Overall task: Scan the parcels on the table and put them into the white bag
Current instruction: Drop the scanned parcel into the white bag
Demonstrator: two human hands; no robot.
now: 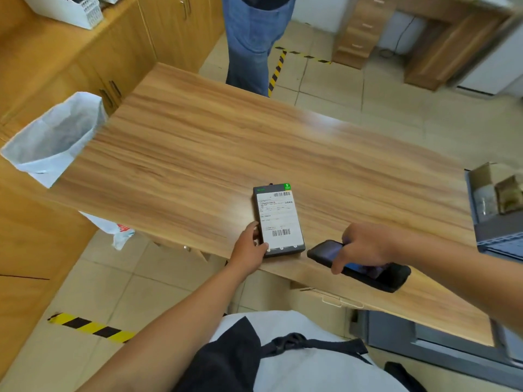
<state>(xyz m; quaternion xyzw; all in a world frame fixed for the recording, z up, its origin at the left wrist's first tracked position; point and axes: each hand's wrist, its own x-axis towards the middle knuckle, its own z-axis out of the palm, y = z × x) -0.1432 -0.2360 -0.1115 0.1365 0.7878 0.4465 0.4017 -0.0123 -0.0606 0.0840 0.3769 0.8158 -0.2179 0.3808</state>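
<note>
A flat black parcel (278, 220) with a white barcode label lies near the front edge of the wooden table (198, 154). My left hand (250, 247) grips its near left corner. To its right a black handheld scanner (365, 268) lies on the table, and my right hand (365, 246) rests on top of it with the fingers curled around its body. The white bag (53, 137) stands open at the table's far left end, off the tabletop.
A grey crate (498, 210) with several wrapped parcels sits at the right end of the table. Another person in jeans (254, 43) stands beyond the far edge. Wooden cabinets (85, 58) line the left; a plastic bag (117, 230) hangs below the table.
</note>
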